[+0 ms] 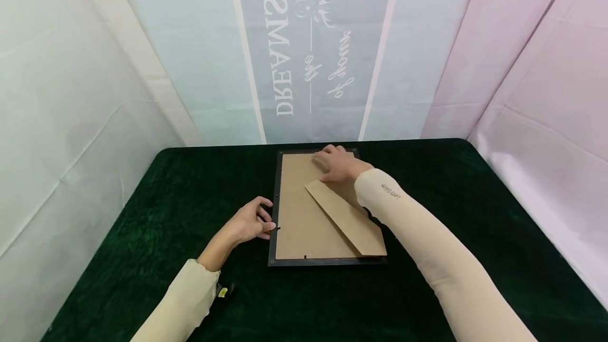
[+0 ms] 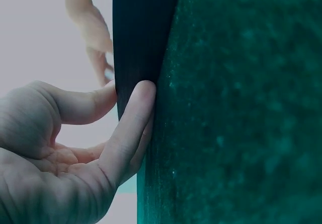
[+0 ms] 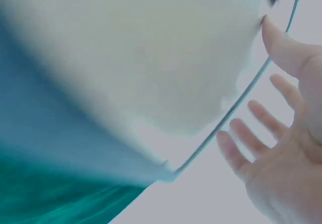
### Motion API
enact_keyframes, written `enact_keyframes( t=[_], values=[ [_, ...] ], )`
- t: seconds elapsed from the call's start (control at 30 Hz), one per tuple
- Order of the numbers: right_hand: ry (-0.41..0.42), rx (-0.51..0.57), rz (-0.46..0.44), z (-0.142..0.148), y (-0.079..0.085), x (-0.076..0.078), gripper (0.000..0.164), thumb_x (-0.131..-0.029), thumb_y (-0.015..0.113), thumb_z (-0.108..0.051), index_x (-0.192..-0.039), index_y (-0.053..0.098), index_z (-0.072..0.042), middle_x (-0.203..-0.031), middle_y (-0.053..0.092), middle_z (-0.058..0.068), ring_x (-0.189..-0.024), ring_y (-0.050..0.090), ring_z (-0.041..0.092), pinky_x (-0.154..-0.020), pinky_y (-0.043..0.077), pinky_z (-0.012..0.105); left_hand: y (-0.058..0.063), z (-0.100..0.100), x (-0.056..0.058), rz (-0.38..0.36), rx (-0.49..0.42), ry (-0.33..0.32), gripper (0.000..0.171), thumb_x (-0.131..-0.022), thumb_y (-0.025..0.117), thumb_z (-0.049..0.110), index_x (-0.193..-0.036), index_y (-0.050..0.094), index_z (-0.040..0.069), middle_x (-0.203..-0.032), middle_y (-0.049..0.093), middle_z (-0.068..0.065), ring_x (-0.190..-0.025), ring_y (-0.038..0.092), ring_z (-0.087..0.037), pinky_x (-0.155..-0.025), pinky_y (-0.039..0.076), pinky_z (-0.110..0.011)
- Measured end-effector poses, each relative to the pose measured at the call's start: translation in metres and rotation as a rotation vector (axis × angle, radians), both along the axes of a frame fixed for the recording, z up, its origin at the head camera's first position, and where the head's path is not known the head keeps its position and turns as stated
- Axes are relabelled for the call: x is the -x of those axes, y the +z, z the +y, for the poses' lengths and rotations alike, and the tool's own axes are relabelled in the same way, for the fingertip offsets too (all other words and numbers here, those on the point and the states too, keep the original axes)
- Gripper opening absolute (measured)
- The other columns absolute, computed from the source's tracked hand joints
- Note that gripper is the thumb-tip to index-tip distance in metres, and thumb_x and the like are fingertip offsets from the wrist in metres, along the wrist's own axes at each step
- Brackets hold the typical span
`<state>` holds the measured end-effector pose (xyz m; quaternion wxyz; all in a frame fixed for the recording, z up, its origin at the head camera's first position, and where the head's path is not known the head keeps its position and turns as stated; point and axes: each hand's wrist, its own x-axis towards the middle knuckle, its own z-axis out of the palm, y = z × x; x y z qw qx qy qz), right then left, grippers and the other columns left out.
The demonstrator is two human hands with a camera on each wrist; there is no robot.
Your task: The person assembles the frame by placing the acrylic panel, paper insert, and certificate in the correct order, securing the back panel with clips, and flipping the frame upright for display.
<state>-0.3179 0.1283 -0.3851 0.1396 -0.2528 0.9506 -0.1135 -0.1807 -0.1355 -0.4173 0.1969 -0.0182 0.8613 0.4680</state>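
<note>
A picture frame (image 1: 328,262) with a thin black border lies face down, its brown backing board (image 1: 294,199) upward. A tapered brown stand flap (image 1: 349,220) slants across the backing's right side. At the frame's left edge is my left hand (image 1: 249,220); in the left wrist view its thumb meets the upper edge while its fingers (image 2: 133,118) press the black side. My right hand (image 1: 339,165) reaches over the backing near the far end, above the flap's narrow top. The right wrist view shows this right hand (image 3: 282,128) with fingers spread and nothing between them.
Dark green velvety cloth (image 1: 190,210) covers the table. Behind it hangs a pale blue and pink curtain (image 1: 323,67) with mirrored lettering; white fabric (image 1: 71,120) hangs at the left. A small dark item with a yellow patch (image 1: 222,292) shows beside the left sleeve.
</note>
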Motion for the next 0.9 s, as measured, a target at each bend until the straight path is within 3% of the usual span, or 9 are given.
enact_keyframes(
  t=[0.1, 0.23, 0.5, 0.73, 0.9],
  values=[
    [0.13, 0.055, -0.02, -0.024, 0.005, -0.005, 0.05, -0.103, 0.055, -0.025, -0.151, 0.042, -0.02, -0.154, 0.036, 0.01, -0.136, 0.041, 0.03, -0.114, 0.038, 0.051, 0.0, 0.0, 0.0, -0.012, -0.006, 0.004, 0.052, -0.091, 0.069, 0.001, -0.137, 0.046, 0.008, -0.106, 0.063, -0.016, -0.074, 0.068, -0.019, -0.069, 0.061, -0.034],
    [0.205, 0.101, -0.053, -0.046, 0.009, -0.008, 0.048, -0.103, 0.052, -0.015, -0.151, 0.043, -0.022, -0.151, 0.039, 0.006, -0.124, 0.052, 0.024, -0.11, 0.043, 0.044, -0.001, -0.001, 0.001, -0.021, -0.011, 0.002, 0.051, -0.092, 0.069, 0.002, -0.136, 0.046, 0.009, -0.107, 0.063, -0.015, -0.076, 0.069, -0.019, -0.07, 0.061, -0.033],
    [0.215, -0.05, -0.017, -0.059, 0.004, -0.005, 0.06, -0.098, 0.063, -0.012, -0.151, 0.042, -0.03, -0.161, 0.032, 0.007, -0.146, 0.035, 0.029, -0.116, 0.037, 0.049, -0.003, -0.003, 0.002, -0.044, -0.015, 0.002, 0.05, -0.092, 0.068, 0.003, -0.137, 0.046, 0.009, -0.107, 0.062, -0.015, -0.077, 0.068, -0.019, -0.069, 0.061, -0.033],
    [0.238, -0.102, 0.0, -0.06, 0.004, -0.005, 0.064, -0.098, 0.062, -0.015, -0.153, 0.037, -0.035, -0.152, 0.038, 0.002, -0.132, 0.042, 0.022, -0.11, 0.044, 0.042, -0.004, -0.003, 0.0, -0.031, -0.01, 0.003, 0.05, -0.093, 0.067, 0.005, -0.137, 0.045, 0.01, -0.109, 0.062, -0.015, -0.077, 0.068, -0.019, -0.07, 0.061, -0.033],
    [0.261, -0.1, 0.013, -0.058, 0.003, -0.001, 0.064, -0.097, 0.063, -0.018, -0.153, 0.036, -0.036, -0.152, 0.038, 0.001, -0.132, 0.041, 0.021, -0.109, 0.043, 0.042, -0.003, -0.002, 0.0, -0.029, -0.025, 0.008, 0.049, -0.093, 0.067, 0.005, -0.137, 0.046, 0.011, -0.11, 0.062, -0.015, -0.078, 0.068, -0.019, -0.07, 0.061, -0.033]
  ],
)
